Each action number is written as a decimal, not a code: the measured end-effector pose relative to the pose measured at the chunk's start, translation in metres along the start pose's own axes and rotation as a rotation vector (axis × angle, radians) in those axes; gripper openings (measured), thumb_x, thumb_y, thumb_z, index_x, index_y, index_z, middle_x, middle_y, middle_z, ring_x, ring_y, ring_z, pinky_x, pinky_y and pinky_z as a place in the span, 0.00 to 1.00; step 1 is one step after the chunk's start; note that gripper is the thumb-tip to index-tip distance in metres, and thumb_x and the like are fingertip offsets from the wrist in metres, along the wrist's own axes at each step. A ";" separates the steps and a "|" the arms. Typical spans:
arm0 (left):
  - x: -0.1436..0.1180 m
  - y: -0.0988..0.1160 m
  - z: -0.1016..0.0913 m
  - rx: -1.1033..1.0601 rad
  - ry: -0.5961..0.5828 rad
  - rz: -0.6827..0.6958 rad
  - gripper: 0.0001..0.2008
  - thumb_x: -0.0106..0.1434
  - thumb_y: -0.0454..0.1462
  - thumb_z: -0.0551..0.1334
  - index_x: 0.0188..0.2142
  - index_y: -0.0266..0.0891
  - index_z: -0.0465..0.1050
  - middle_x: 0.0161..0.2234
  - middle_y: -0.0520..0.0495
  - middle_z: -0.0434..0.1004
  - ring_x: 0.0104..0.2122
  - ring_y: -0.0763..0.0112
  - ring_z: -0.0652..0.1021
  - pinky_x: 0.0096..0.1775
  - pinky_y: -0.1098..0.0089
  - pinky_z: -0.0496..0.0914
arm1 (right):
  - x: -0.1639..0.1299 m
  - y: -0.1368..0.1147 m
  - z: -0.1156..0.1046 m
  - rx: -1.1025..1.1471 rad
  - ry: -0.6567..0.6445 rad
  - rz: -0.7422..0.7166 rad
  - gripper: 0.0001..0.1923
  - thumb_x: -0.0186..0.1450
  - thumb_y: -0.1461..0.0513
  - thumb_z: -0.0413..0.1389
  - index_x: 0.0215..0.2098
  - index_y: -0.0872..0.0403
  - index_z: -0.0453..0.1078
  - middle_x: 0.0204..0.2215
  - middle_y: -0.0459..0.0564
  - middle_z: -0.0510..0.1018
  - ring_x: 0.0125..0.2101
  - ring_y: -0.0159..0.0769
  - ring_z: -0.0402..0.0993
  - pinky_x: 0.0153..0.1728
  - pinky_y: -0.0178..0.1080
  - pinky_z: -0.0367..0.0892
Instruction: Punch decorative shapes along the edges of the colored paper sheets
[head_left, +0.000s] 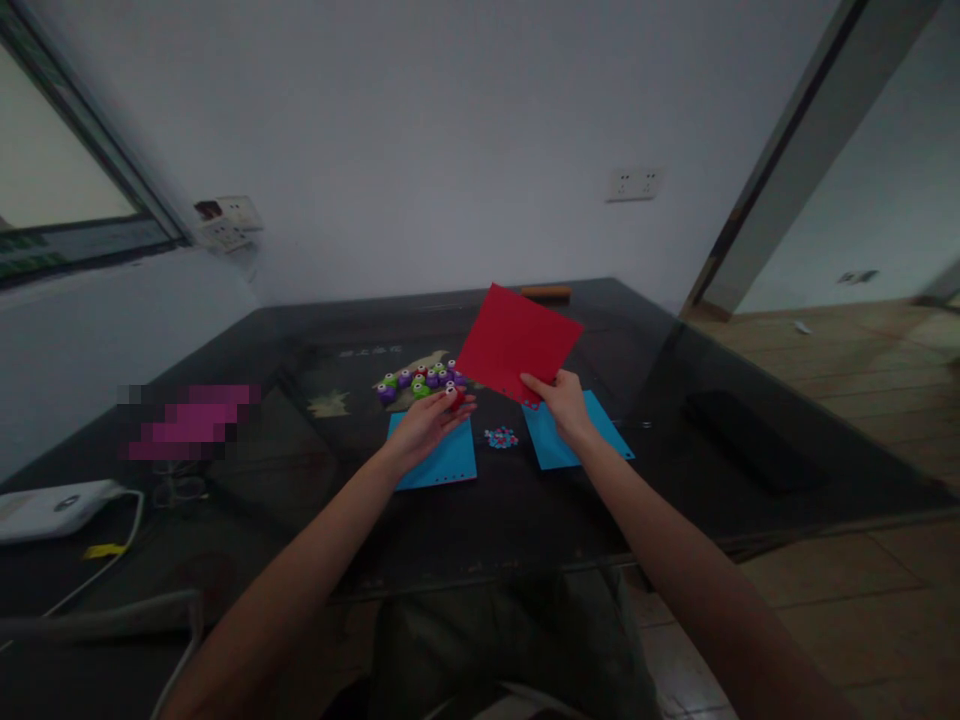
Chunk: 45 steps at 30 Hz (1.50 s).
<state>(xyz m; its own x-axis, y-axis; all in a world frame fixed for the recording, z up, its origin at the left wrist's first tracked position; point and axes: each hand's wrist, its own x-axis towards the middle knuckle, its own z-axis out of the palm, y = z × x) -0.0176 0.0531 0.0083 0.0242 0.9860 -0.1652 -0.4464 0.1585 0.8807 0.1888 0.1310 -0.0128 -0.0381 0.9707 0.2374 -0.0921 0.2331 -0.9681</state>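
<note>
- Right hand (564, 405) pinched the red paper sheet (517, 343) by its lower edge, held up over the table's (750, 520) middle.
- Left hand (429, 420) was clamped on a small red punch (453, 397).
- Looked like mid-punching; next would need the paper's edge fed into the punch slot.

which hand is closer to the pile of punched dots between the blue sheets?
Right. The right hand, holding the red sheet, is just up and right of the dots. The left hand, holding a small red punch, sits farther off to their left.

Single head-worn view, forward and down over a dark table (525, 520), fairly near.
</note>
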 end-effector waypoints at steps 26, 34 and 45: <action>-0.002 -0.033 0.026 0.059 -0.051 0.117 0.16 0.52 0.35 0.68 0.41 0.38 0.69 0.45 0.43 0.75 0.42 0.64 0.77 0.38 0.69 0.71 | -0.009 -0.014 0.007 -0.021 -0.061 -0.097 0.16 0.51 0.53 0.63 0.35 0.51 0.73 0.39 0.51 0.80 0.41 0.44 0.76 0.45 0.48 0.70; -0.007 -0.029 0.032 0.053 -0.065 0.117 0.17 0.51 0.35 0.69 0.40 0.38 0.69 0.44 0.44 0.74 0.41 0.65 0.77 0.37 0.70 0.70 | -0.007 -0.011 0.005 0.003 -0.097 -0.104 0.17 0.52 0.53 0.62 0.38 0.52 0.73 0.40 0.51 0.79 0.41 0.42 0.76 0.46 0.46 0.70; -0.012 -0.024 0.036 0.076 -0.060 0.130 0.18 0.50 0.36 0.69 0.40 0.38 0.68 0.42 0.44 0.74 0.41 0.65 0.77 0.38 0.70 0.69 | -0.009 -0.015 0.005 -0.023 -0.056 -0.107 0.16 0.52 0.52 0.62 0.36 0.51 0.73 0.40 0.50 0.79 0.42 0.43 0.75 0.45 0.47 0.70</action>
<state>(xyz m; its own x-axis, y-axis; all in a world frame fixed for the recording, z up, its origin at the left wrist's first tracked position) 0.0253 0.0394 0.0049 0.0247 0.9994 -0.0232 -0.3805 0.0309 0.9243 0.1852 0.1186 -0.0003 -0.0852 0.9355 0.3430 -0.0756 0.3371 -0.9384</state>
